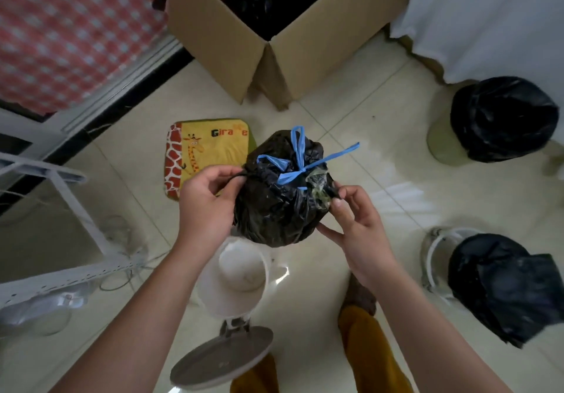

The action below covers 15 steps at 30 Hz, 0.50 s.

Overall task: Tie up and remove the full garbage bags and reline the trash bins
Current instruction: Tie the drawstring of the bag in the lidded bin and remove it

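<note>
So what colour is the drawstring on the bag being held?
Blue drawstring on the black garbage bag, clearest in the head view.

Floor point(360, 117): glossy cream tiles, thin grout lines, soft light glare right of centre. Red-and-white checked cloth point(70, 26) fills upper left corner. Below it, white frame with black strip point(128, 87) running diagonally along floor edge. White metal rack point(76, 209) at left edge. White cloth point(488, 10) hangs at upper right corner. Giraffe-print yellow cushion point(207, 154) lies flat on floor near centre.

Dim, soft daylight; wide-angle warping and blur at the edges.
</note>
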Motion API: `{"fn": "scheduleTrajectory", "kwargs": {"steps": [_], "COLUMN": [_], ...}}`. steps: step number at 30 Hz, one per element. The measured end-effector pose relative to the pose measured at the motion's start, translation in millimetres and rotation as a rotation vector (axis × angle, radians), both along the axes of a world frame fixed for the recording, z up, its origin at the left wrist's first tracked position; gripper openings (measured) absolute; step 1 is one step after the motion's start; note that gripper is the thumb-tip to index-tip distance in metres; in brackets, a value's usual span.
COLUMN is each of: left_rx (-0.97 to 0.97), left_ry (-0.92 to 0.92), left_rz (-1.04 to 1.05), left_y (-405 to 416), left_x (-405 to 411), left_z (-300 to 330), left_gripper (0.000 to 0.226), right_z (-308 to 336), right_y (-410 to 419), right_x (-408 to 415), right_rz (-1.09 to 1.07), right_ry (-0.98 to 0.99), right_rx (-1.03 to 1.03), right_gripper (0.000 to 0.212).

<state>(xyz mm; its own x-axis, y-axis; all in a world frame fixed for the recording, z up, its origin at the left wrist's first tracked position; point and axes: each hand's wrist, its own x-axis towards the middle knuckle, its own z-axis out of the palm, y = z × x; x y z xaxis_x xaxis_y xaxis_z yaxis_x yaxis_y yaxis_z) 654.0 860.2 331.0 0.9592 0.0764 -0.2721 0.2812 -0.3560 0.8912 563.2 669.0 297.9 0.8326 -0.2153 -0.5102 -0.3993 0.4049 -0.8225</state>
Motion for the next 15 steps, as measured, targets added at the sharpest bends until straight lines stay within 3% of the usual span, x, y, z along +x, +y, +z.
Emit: {"fn": "scheduleTrajectory", "kwargs": {"steps": [9,15], "left_rx": [-0.132,-0.225], "left_ry": [0.057,0.052], "left_rz": [-0.015,-0.032], "left_y": [-186,-239], "left_x": [72,133], "left_z": [-8,3], "left_gripper": [0.03,0.03], "right_z": [22,48], "right_y": [-176,-228], "right_x": [63,126], "right_rz": [-0.057,-0.125], "right_ry": [0.02,-0.014], "right_rx": [-0.122,-0.146], "right_gripper": [0.037,0.036]}}
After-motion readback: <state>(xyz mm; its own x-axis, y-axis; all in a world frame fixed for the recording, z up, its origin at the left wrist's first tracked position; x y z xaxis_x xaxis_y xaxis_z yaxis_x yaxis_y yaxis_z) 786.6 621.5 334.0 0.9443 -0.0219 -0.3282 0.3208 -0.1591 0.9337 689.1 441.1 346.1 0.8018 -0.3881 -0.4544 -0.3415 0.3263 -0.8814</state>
